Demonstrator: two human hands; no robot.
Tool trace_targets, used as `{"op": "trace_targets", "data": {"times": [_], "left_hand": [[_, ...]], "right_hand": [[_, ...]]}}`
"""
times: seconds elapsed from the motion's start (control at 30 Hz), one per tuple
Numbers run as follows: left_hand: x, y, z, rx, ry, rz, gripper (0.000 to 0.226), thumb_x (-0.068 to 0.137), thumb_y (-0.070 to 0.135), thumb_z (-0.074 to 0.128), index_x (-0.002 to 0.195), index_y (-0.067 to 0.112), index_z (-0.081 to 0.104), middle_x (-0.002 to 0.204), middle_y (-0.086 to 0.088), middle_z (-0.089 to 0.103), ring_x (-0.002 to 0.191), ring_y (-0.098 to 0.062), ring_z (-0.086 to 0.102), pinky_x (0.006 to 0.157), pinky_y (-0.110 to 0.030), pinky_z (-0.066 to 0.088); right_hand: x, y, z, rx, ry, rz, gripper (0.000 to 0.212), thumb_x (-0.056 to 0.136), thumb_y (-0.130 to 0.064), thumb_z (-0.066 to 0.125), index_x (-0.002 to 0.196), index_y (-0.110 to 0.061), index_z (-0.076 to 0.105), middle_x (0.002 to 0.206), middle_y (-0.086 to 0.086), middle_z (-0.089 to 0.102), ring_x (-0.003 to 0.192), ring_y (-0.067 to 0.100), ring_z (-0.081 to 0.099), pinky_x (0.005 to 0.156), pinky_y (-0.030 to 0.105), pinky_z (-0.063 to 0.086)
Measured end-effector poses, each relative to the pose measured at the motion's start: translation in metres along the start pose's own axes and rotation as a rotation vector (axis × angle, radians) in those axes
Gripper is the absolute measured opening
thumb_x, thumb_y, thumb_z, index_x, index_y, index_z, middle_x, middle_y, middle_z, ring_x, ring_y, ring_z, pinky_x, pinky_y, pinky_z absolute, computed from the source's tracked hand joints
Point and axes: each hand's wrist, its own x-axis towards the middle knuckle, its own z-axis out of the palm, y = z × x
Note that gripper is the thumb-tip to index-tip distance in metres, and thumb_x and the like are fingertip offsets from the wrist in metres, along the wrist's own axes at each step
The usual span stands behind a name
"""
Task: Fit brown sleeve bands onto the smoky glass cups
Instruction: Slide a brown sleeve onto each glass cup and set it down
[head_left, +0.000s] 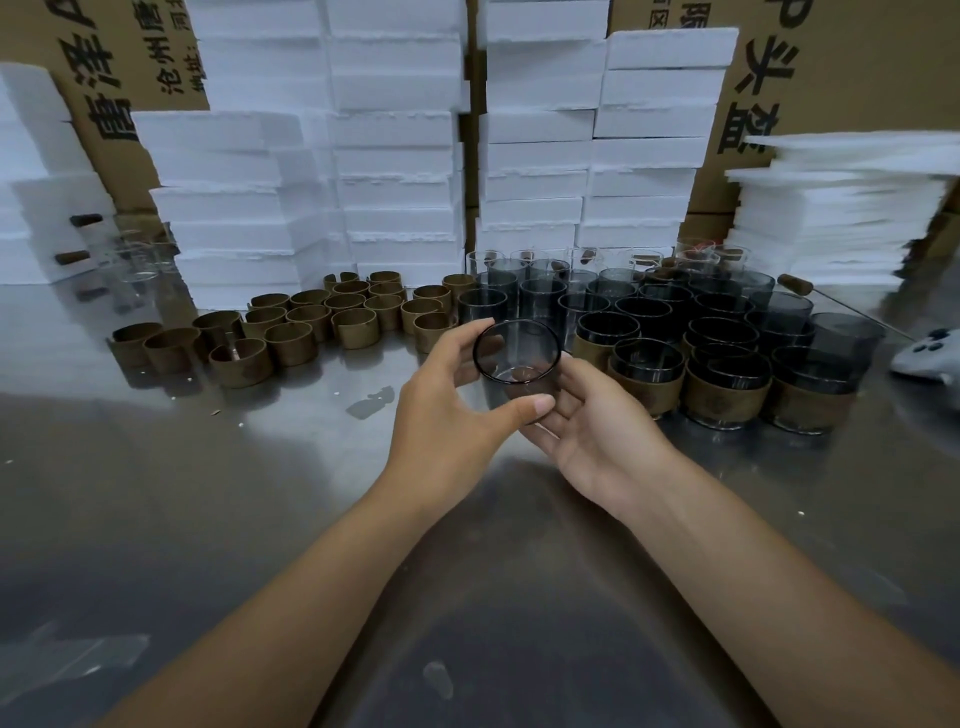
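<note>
A bare smoky glass cup (514, 358) is held above the steel table (260, 467) at the centre, mouth tilted toward me. My left hand (457, 400) grips it, fingers on its far left wall and thumb across the near side. My right hand (587, 431) cradles it from below and the right, palm up. Several loose brown sleeve bands (291, 332) stand on the table to the left. To the right stand several bare smoky cups (644, 306), and in front of them cups wearing brown bands (727, 389).
Stacks of white foam blocks (395, 156) and cardboard boxes (852, 78) wall off the back of the table. A lower pile of foam sheets (841, 208) sits at the right. A grey object (924, 358) lies at the right edge. Clear glasses (135, 260) stand at back left.
</note>
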Motion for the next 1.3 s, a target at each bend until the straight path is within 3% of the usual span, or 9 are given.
{"op": "trace_targets", "data": {"times": [0.13, 0.27, 0.37, 0.7, 0.83, 0.97, 1.03, 1.17, 1.3], "left_hand": [[0.0, 0.0, 0.0, -0.062, 0.0, -0.022, 0.069, 0.063, 0.013, 0.087, 0.123, 0.026, 0.054, 0.115, 0.011, 0.065, 0.108, 0.0, 0.059, 0.094, -0.017, 0.045], [0.001, 0.001, 0.0, -0.125, 0.003, -0.036, 0.066, 0.064, 0.012, 0.086, 0.119, 0.03, 0.055, 0.114, 0.012, 0.065, 0.107, 0.003, 0.06, 0.086, -0.008, 0.045], [0.001, 0.001, 0.0, -0.157, 0.004, -0.039, 0.066, 0.064, 0.011, 0.086, 0.118, 0.032, 0.055, 0.115, 0.011, 0.065, 0.107, 0.003, 0.06, 0.084, -0.009, 0.046], [0.001, -0.001, -0.004, -0.129, -0.039, -0.024, 0.068, 0.066, 0.009, 0.084, 0.124, 0.026, 0.053, 0.119, 0.008, 0.063, 0.113, -0.004, 0.057, 0.081, -0.004, 0.043], [0.004, -0.003, -0.006, -0.086, -0.051, -0.013, 0.069, 0.066, 0.01, 0.084, 0.124, 0.03, 0.052, 0.121, 0.01, 0.063, 0.115, -0.003, 0.056, 0.092, -0.009, 0.042], [0.005, -0.004, -0.007, -0.059, -0.063, 0.02, 0.07, 0.066, 0.008, 0.085, 0.123, 0.029, 0.052, 0.121, 0.007, 0.063, 0.116, -0.003, 0.056, 0.099, -0.017, 0.042], [0.005, -0.004, -0.008, -0.046, -0.072, 0.038, 0.07, 0.065, 0.009, 0.085, 0.123, 0.028, 0.052, 0.119, 0.008, 0.064, 0.114, -0.001, 0.057, 0.097, -0.012, 0.041], [0.006, -0.004, -0.007, -0.02, -0.084, 0.055, 0.071, 0.063, 0.01, 0.086, 0.122, 0.029, 0.052, 0.118, 0.011, 0.064, 0.113, 0.001, 0.058, 0.095, -0.009, 0.04], [0.005, -0.003, -0.005, -0.032, -0.085, 0.056, 0.072, 0.062, 0.011, 0.087, 0.124, 0.026, 0.053, 0.118, 0.012, 0.064, 0.114, 0.0, 0.058, 0.096, -0.009, 0.04]], "right_hand": [[-0.002, 0.001, 0.001, 0.04, -0.068, 0.1, 0.031, 0.099, -0.033, 0.044, 0.108, -0.012, 0.064, 0.097, 0.006, 0.068, 0.085, 0.016, 0.066, 0.09, 0.038, 0.047], [-0.003, 0.001, 0.0, 0.031, -0.128, 0.153, 0.041, 0.098, -0.042, 0.041, 0.117, -0.014, 0.064, 0.122, 0.012, 0.065, 0.115, 0.025, 0.06, 0.094, 0.044, 0.046], [-0.004, 0.001, 0.0, 0.019, -0.169, 0.201, 0.053, 0.098, -0.051, 0.036, 0.128, -0.014, 0.06, 0.131, 0.013, 0.06, 0.124, 0.026, 0.055, 0.101, 0.05, 0.043], [-0.002, -0.002, -0.008, -0.075, -0.167, 0.284, 0.06, 0.095, -0.056, 0.038, 0.116, -0.007, 0.064, 0.11, 0.012, 0.071, 0.107, 0.023, 0.066, 0.09, 0.047, 0.052], [0.001, -0.002, -0.01, -0.088, -0.141, 0.295, 0.058, 0.093, -0.057, 0.039, 0.099, -0.006, 0.068, 0.095, 0.01, 0.075, 0.085, 0.021, 0.073, 0.072, 0.04, 0.059], [0.001, 0.001, -0.007, -0.078, -0.05, 0.265, 0.053, 0.092, -0.053, 0.047, 0.095, -0.004, 0.067, 0.083, 0.011, 0.075, 0.067, 0.018, 0.073, 0.054, 0.032, 0.06], [0.002, 0.002, -0.006, -0.036, 0.006, 0.211, 0.042, 0.092, -0.047, 0.052, 0.093, -0.007, 0.067, 0.075, 0.008, 0.075, 0.07, 0.017, 0.071, 0.054, 0.029, 0.059], [0.004, 0.001, -0.006, 0.03, 0.052, 0.096, 0.022, 0.094, -0.032, 0.055, 0.091, -0.012, 0.066, 0.07, 0.003, 0.074, 0.079, 0.014, 0.068, 0.069, 0.031, 0.053], [0.004, 0.001, -0.006, 0.108, 0.044, 0.028, 0.02, 0.097, -0.018, 0.053, 0.084, -0.01, 0.066, 0.072, 0.005, 0.074, 0.073, 0.016, 0.069, 0.062, 0.029, 0.058]]}}
